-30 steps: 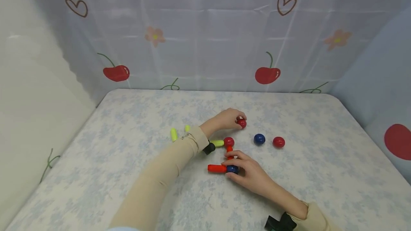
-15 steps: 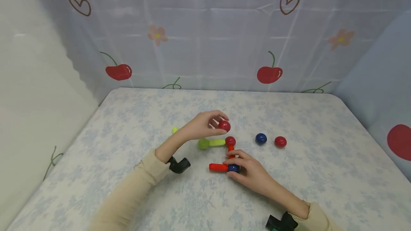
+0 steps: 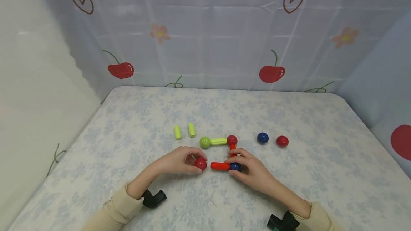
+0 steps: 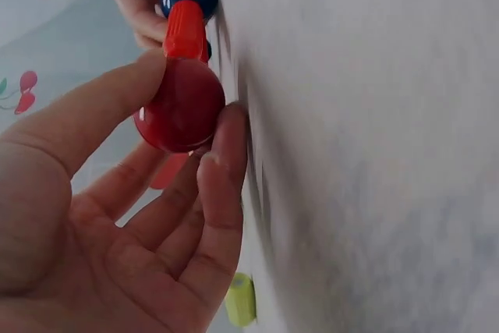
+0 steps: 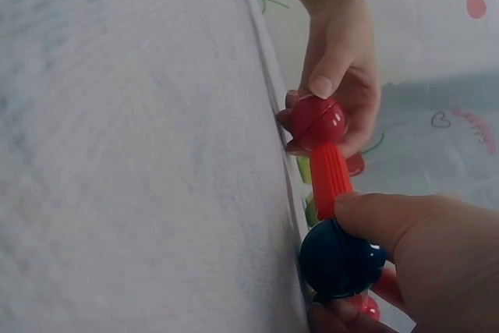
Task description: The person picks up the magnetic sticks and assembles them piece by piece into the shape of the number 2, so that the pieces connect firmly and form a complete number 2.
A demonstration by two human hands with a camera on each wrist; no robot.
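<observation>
My left hand pinches a red ball between thumb and fingers, just left of a red rod. In the head view a small gap shows between ball and rod end. My right hand grips the blue ball at the rod's right end, thumb on its near side. From that blue ball a second red rod runs back to another red ball, partly covered by my fingers. A yellow-green rod links that ball to a green ball.
Two loose yellow-green rods, a left one and a right one, lie behind my left hand. To the right are a loose blue ball and a loose red ball. A patterned curtain hangs behind the table.
My left hand has carried the red ball from the back of the table toward me and left, down beside the red rod's free end. My right hand stays on the blue ball.
</observation>
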